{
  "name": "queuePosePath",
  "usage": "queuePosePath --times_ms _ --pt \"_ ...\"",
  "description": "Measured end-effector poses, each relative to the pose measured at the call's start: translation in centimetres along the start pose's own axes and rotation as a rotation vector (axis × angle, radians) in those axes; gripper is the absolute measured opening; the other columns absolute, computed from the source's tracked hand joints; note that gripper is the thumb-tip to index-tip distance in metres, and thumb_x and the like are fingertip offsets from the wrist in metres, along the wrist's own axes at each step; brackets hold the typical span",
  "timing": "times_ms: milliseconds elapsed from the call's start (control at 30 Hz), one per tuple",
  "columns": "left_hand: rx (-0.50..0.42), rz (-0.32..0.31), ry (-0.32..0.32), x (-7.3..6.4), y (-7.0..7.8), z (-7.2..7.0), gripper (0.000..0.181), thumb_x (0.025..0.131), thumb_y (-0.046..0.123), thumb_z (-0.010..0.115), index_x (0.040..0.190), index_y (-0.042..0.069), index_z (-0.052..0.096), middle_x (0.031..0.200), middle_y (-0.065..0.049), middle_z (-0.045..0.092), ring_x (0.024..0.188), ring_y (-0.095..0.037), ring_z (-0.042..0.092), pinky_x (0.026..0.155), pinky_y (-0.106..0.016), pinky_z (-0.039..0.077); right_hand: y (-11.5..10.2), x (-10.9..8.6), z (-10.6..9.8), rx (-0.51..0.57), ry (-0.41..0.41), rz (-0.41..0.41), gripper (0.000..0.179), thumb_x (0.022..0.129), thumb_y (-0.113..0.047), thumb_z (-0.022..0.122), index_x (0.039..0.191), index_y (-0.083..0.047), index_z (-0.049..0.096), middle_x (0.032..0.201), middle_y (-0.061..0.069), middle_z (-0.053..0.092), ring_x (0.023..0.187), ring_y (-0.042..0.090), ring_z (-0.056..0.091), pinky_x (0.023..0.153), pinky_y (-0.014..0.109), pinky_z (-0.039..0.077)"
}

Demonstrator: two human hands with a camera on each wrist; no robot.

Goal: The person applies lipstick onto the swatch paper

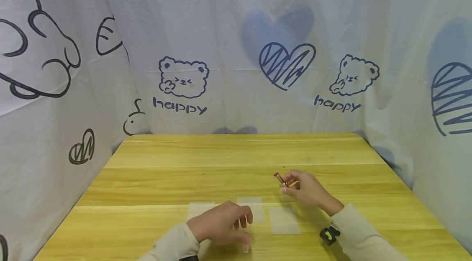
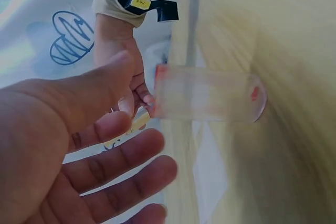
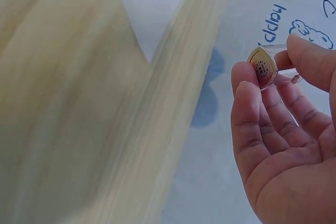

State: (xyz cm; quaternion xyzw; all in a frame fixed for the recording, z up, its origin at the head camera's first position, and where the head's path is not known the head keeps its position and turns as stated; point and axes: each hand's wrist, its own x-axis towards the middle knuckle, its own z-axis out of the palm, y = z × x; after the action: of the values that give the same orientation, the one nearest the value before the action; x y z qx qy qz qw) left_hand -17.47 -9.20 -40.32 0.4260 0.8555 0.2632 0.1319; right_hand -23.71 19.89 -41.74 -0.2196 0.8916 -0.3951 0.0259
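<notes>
My right hand (image 1: 307,189) pinches a lipstick (image 1: 281,179) between thumb and fingers above the table, its red tip pointing up and left. The right wrist view shows its gold base with a dark printed mark (image 3: 262,69). My left hand (image 1: 223,223) hovers low over the near part of the table, fingers spread and loosely bent. Beside it is a clear cap (image 2: 205,93) with red smears, apart from the fingers in the left wrist view. From the head, the thumb partly hides the cap (image 1: 246,248).
Three thin whitish squares lie in a row on the wooden table (image 1: 221,154): a left one (image 1: 199,208) partly behind the left hand, a middle one (image 1: 256,209) and a right one (image 1: 284,221). A printed curtain (image 1: 228,48) surrounds the table.
</notes>
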Motion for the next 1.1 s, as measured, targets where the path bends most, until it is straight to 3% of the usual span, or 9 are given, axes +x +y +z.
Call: queuePosePath --times_ms 167,367,600,800,1100 --pt "-0.042 -0.035 0.07 0.4 -0.3 -0.7 0.028 0.089 0.027 0.072 0.106 0.008 0.061 0.093 0.003 0.066 0.078 0.0 0.057 0.072 -0.019 0.05 -0.5 0.3 -0.1 0.013 0.004 -0.008 0.025 0.09 -0.019 0.071 0.108 -0.003 0.065 0.096 0.005 0.064 0.077 0.016 0.062 0.06 0.027 0.053" --pt "-0.163 -0.076 0.209 1.0 -1.1 -0.8 0.023 0.092 0.026 0.07 0.105 0.009 0.061 0.086 0.01 0.062 0.075 -0.001 0.058 0.068 -0.021 0.05 -1.3 0.4 0.0 0.002 0.012 -0.074 0.024 0.091 -0.017 0.07 0.108 -0.001 0.065 0.096 0.006 0.065 0.074 0.015 0.063 0.06 0.025 0.053" --pt "-0.259 -0.11 0.367 1.9 -1.8 -0.8 0.024 0.093 0.024 0.068 0.109 0.007 0.062 0.088 0.006 0.063 0.076 -0.006 0.06 0.068 -0.024 0.051 -1.9 0.7 0.5 -0.026 0.033 -0.12 0.02 0.091 -0.017 0.07 0.105 -0.003 0.064 0.093 0.004 0.065 0.072 0.014 0.062 0.061 0.025 0.053" --pt "-0.315 -0.161 0.421 2.1 -1.9 -0.7 0.024 0.094 0.024 0.067 0.109 0.005 0.063 0.091 0.002 0.064 0.08 -0.012 0.061 0.071 -0.028 0.051 -2.4 0.9 1.3 -0.018 0.024 -0.108 0.021 0.091 -0.018 0.07 0.104 -0.004 0.061 0.092 0.002 0.064 0.07 0.01 0.061 0.06 0.025 0.052" --pt "-0.473 -0.258 0.482 3.0 -1.9 -0.5 0.026 0.094 0.024 0.067 0.11 0.004 0.062 0.092 -0.001 0.065 0.078 -0.016 0.061 0.066 -0.03 0.052 -3.3 1.1 1.7 0.002 0.026 -0.162 0.024 0.091 -0.019 0.07 0.102 -0.002 0.058 0.091 0.004 0.064 0.07 0.009 0.062 0.063 0.024 0.052"
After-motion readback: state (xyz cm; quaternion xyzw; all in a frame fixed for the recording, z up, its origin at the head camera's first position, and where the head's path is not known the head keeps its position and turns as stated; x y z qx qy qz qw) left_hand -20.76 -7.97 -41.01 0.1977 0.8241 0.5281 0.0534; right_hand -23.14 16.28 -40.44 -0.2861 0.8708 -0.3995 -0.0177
